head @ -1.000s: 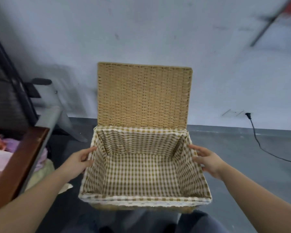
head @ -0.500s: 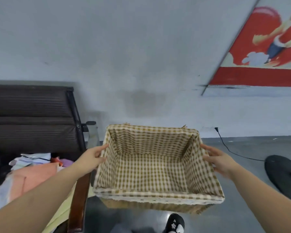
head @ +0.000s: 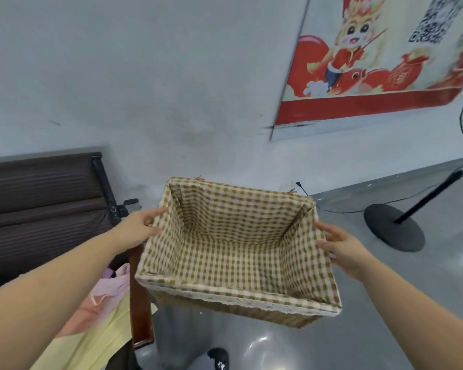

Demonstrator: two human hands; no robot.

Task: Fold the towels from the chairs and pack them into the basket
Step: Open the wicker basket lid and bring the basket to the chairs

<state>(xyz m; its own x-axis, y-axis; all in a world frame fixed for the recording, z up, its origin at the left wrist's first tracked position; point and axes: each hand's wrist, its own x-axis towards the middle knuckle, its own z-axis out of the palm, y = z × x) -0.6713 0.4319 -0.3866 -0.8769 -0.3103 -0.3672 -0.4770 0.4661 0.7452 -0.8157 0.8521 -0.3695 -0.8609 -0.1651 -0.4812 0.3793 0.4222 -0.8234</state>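
Both of my hands carry the basket (head: 238, 252) between them at the centre of the frame: my left hand (head: 141, 228) presses against its left wall with the fingers reaching along the rim, and my right hand (head: 342, 248) holds the right wall with spread fingers, thumb near the rim. Neither set of fingers is visibly curled over the edge, so I read this as a flat 2-sided squeeze rather than a hooked hold; the palms are hidden behind the walls.

Compared with 1 second ago, the basket has come up off the floor and swung leftward toward the chair (head: 46, 209), and its woven lid, which stood upright behind it then, no longer shows; it has probably dropped behind the back wall. The gingham lining is bare, with 0 towels inside, so packing has not begun. I judge that this lift is meant to bring the basket within reach of the laundry.

Pink and yellow towels (head: 104, 311) lie heaped on the seat at lower left, partly behind my left forearm. A fan stand (head: 393, 228) sits on the grey floor at right, and a red poster (head: 372, 62) hangs on the wall at upper right.
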